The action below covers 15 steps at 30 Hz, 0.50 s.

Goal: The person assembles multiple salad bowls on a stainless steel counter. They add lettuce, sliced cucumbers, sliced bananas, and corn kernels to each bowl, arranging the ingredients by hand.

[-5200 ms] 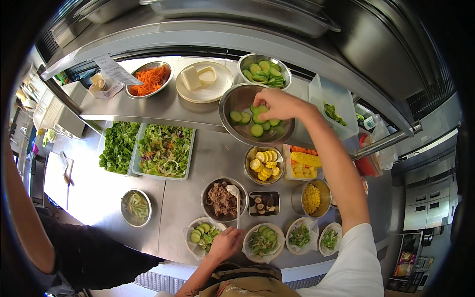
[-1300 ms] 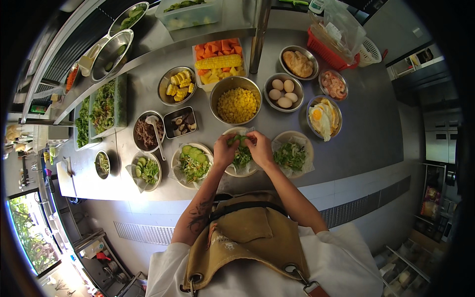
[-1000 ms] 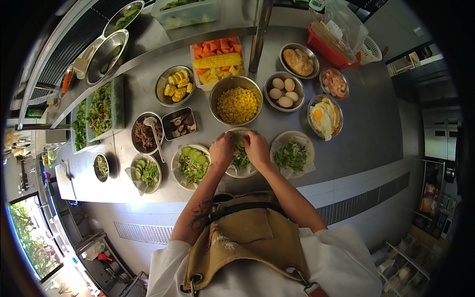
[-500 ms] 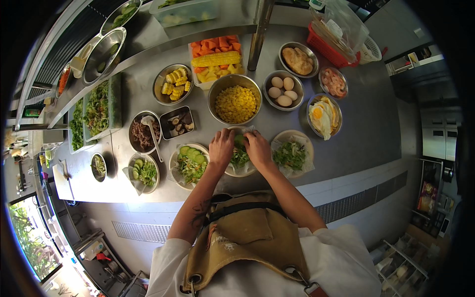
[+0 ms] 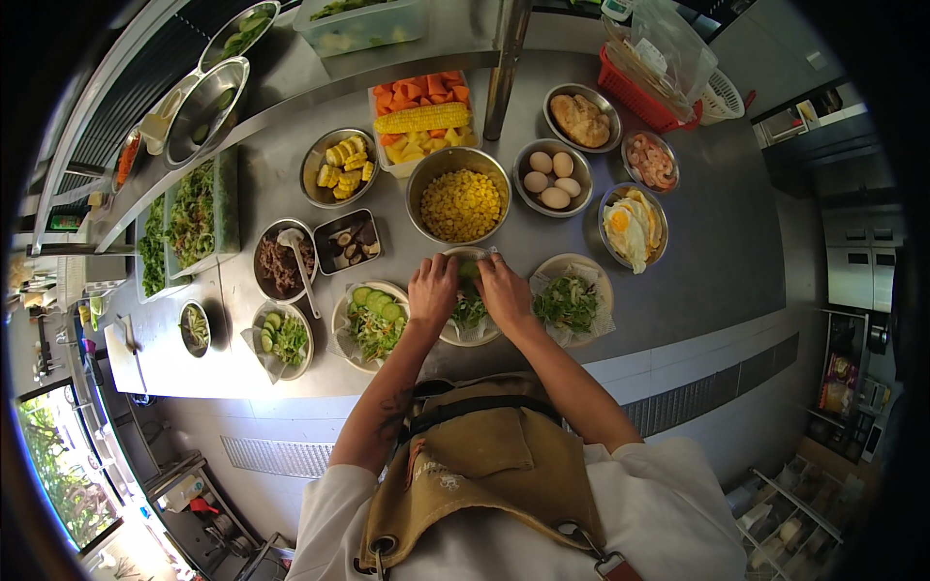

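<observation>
Long stainless-steel counter [image 5: 717, 252] — bare at its right end, front edge at the apron | steel bowl of yellow corn kernels [image 5: 458, 197] just behind the hands | round paper-lined salad bowl [image 5: 472, 305] under both hands, between two like bowls | left hand [image 5: 433, 289] and right hand [image 5: 504, 290] — fingers curled on cucumber slices [image 5: 469, 270]; grip hidden, cannot tell.

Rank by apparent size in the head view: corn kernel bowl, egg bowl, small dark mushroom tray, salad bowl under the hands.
1. corn kernel bowl, clearly largest.
2. egg bowl and salad bowl: look alike; both hands cover much of the salad bowl, so I can't rank them.
3. mushroom tray, smallest.
</observation>
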Available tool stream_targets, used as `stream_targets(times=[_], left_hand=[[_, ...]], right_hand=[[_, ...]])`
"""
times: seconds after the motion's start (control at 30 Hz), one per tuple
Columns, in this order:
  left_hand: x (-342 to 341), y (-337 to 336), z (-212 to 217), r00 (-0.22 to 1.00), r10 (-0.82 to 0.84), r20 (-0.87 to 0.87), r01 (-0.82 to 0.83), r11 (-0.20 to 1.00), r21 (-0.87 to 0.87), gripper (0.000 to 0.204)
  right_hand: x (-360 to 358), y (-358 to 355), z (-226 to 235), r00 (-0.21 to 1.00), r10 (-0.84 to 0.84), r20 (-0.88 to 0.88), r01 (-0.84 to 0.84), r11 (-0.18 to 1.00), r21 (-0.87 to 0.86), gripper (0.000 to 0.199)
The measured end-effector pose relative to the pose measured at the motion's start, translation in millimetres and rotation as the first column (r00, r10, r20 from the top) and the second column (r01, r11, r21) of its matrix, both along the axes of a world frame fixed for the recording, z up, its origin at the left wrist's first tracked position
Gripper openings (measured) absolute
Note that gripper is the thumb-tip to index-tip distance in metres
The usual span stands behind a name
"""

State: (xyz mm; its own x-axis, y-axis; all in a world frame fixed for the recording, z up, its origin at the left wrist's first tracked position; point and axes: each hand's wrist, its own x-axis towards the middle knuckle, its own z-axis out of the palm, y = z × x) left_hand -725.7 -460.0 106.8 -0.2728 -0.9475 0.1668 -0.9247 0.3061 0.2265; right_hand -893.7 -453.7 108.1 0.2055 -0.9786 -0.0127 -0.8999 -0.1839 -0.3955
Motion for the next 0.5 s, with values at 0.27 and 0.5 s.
stream_targets(times=[0.27, 0.5], left_hand=[[24, 17, 59, 0.960, 0.126, -0.250, -0.127, 0.992, 0.013, 0.022], [51, 73, 82, 0.953, 0.161, -0.258, -0.143, 0.986, 0.088, 0.019]], right_hand=[[-4, 2, 2, 0.997, -0.073, 0.034, 0.072, 0.997, 0.022, 0.024], [7, 6, 11, 0.978, 0.210, 0.019, -0.210, 0.978, 0.013, 0.022]])
